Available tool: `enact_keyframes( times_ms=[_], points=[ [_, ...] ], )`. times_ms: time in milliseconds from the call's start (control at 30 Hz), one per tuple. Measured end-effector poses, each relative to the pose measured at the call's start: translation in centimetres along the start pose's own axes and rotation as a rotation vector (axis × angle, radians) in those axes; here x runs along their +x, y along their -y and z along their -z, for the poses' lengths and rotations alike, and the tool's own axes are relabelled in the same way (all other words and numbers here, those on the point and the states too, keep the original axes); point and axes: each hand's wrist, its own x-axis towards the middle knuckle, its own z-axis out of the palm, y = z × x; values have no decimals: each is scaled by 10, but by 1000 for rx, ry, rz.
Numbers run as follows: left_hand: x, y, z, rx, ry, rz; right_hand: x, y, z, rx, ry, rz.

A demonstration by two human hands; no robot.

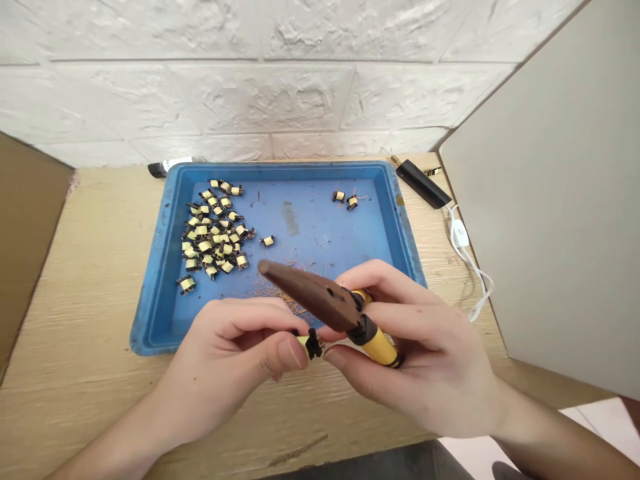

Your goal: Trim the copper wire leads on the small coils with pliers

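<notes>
My left hand (pixel 235 353) pinches a small yellow-taped transformer coil (pixel 313 344) between thumb and fingers, its black pin end facing right. In my right hand (pixel 420 353) are long-nose pliers (pixel 320 297) with rusty brown jaws and yellow handles. Their nose points up and left, above the coil and apart from it. My right thumb and a fingertip are close together at the coil's thin wire ends; whether they grip a wire I cannot tell. Behind both hands lies a blue tray (pixel 150 307), with a heap of similar coils (pixel 217 233) on its left side.
Two coils (pixel 346 199) lie at the tray's back right, and a single coil (pixel 269 241) sits beside the heap. Copper wire clippings (pixel 293 297) are scattered near the front. A black handheld tool (pixel 423 183) with a white cord (pixel 473 260) rests against the right-hand panel (pixel 560 173).
</notes>
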Motion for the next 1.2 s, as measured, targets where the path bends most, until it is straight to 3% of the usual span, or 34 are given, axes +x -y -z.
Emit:
enact_keyframes(
  times_ms=[167, 333, 433, 567, 700, 1200],
  points=[
    [-2, 1, -1, -25, 3, 36, 1, 0, -1, -23, -50, -1],
    [-7, -1, -8, -222, -49, 190, 3, -1, 0, 30, -80, -88],
    [-9, 0, -13, -211, -81, 102, 3, -1, -2, 93, -52, -134],
    [-11, 6, -13, -24, -121, -71, 3, -4, -5, 132, 0, -146],
    [-11, 8, -9, 137, -83, -167, 4, -5, -5, 99, 18, -131],
    [-9, 1, -14, -49, -152, -51, 5, -1, -10, 176, 66, -183]
  ],
)
